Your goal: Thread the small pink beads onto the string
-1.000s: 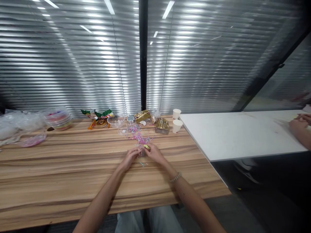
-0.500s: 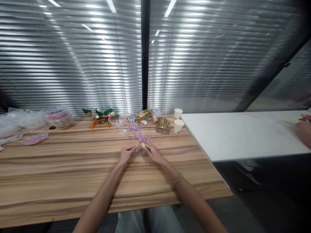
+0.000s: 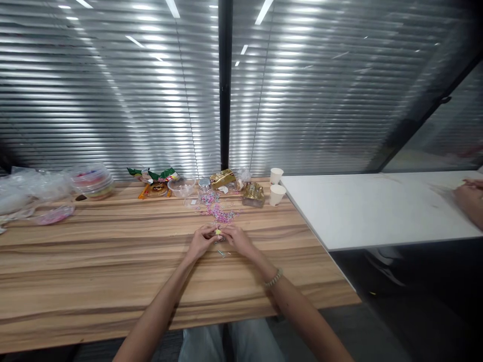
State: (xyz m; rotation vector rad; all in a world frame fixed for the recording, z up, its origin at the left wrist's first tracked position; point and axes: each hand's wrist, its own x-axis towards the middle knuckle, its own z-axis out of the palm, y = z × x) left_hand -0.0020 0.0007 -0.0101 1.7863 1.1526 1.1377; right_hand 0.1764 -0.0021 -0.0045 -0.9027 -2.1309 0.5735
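My left hand [image 3: 201, 241] and my right hand [image 3: 236, 240] meet above the wooden table [image 3: 113, 271], fingertips pressed together. Between them is a small yellow-green spot [image 3: 218, 232], which may be a nail or a small piece; what the fingers hold is too small to name. Just beyond the fingers lies a loose pile of pink, purple and pale blue bits [image 3: 222, 215]. A few thin pale bits [image 3: 222, 253] rest on the wood nearer to me. A beaded bracelet [image 3: 274, 278] circles my right wrist.
Along the back stand two paper cups [image 3: 277, 195], a gold package [image 3: 253, 195], a clear bowl [image 3: 181, 188], green snack wrappers [image 3: 166, 174] and stacked plastic tubs [image 3: 92, 181]. A white table [image 3: 370, 211] adjoins at right, with another person's hand [image 3: 471, 193] at its edge.
My two hands have drawn closer together and their fingers have shifted around the small spot between them. The other person's hand at the far right has moved slightly.
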